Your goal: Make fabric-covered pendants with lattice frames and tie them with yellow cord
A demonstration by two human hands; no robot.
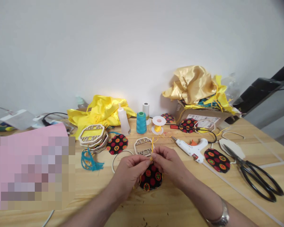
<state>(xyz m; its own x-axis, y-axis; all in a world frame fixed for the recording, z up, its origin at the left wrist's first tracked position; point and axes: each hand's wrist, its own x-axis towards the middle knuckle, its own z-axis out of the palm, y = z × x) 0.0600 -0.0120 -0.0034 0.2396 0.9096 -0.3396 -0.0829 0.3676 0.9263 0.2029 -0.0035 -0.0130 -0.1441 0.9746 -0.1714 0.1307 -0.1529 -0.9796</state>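
Observation:
My left hand (132, 170) and my right hand (168, 162) meet over the table, each pinching a yellow cord (152, 145). Part of the cord rises above the fingertips, and a thin end hangs below the left hand. Beneath them lies a round black fabric piece (151, 178) with red and orange flower dots, partly covered by my fingers. Just behind the hands rests a cut-out lattice frame (144, 142). A pale thin ring (115, 157) is beside my left hand, partly hidden by it.
A glue gun (191, 148) and large black scissors (253, 170) lie to the right. Stacked lattice frames (92, 135) and a teal tassel (91, 160) are at left. Behind stand a blue thread cone (141, 123), a yellow cord spool (158, 121) and a cardboard box (203, 115).

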